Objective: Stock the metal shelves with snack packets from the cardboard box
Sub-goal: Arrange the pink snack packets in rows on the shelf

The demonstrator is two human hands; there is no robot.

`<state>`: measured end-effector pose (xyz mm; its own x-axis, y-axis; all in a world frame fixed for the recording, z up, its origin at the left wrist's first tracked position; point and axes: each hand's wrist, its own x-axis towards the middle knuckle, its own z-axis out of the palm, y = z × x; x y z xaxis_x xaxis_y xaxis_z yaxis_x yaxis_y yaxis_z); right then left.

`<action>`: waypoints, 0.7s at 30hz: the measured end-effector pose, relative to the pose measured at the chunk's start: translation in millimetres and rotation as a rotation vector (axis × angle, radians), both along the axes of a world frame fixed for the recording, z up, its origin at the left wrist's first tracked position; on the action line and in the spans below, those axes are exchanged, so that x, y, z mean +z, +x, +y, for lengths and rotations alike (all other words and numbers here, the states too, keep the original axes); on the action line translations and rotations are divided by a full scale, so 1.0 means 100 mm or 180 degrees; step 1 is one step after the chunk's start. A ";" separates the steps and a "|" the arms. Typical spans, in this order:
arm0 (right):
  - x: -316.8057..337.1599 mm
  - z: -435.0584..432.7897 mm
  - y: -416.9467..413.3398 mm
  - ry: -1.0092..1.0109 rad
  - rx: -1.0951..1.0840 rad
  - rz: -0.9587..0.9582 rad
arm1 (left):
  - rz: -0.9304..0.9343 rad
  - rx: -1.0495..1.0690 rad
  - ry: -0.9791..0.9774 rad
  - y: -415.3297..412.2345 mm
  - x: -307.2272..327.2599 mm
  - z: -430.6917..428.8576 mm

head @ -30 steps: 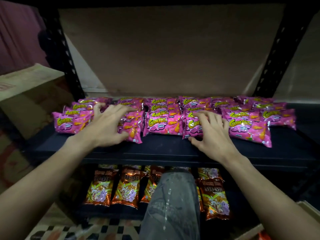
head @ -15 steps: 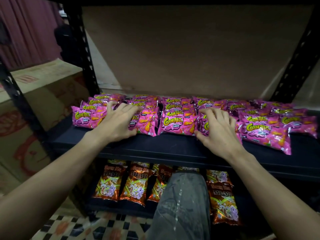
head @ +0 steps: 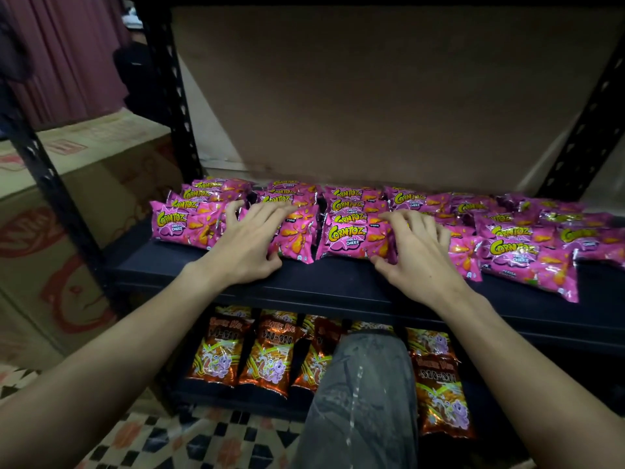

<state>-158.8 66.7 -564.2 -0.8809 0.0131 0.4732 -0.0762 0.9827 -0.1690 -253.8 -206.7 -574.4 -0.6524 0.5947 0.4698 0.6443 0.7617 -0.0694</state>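
Several pink Corntoz snack packets (head: 351, 236) lie in overlapping rows across the black metal shelf (head: 324, 286). My left hand (head: 247, 247) rests palm down with fingers spread on the packets left of centre. My right hand (head: 421, 255) lies the same way on the packets right of centre, thumb on the shelf board. Neither hand grips a packet. Orange snack packets (head: 265, 360) stand in a row on the lower shelf. A cardboard box (head: 67, 204) with red print stands left of the shelf frame.
Black perforated uprights (head: 176, 96) frame the shelf on both sides, with a brown back board behind. My knee in grey trousers (head: 358, 401) is in front of the lower shelf. Patterned tiles (head: 189, 441) cover the floor. A maroon curtain hangs at the far left.
The view has shifted, so the shelf sits further right in frame. Both hands stay spread on the pink packets, pressed slightly further back into the rows.
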 end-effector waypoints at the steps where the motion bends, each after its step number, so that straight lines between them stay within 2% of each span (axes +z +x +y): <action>1: 0.00 -0.02 0.00 0.0004 0.0009 -0.0008 | 0.0007 -0.0020 0.0050 0.02 -0.01 -0.02; 7: 0.00 -0.16 -0.03 0.0064 0.0100 -0.0039 | 0.0096 0.0135 0.0693 0.13 -0.06 -0.31; 11: 0.00 -0.24 -0.04 0.0096 0.0159 -0.0027 | 0.0349 0.0877 0.1192 0.09 -0.12 -0.68; 14: 0.01 -0.28 -0.05 0.0081 0.0180 -0.0038 | 0.0285 0.1314 0.1157 0.03 -0.19 -0.91; 21: 0.04 -0.33 -0.04 0.0077 0.0187 -0.0048 | 0.0175 0.1397 0.1013 -0.04 -0.24 -0.99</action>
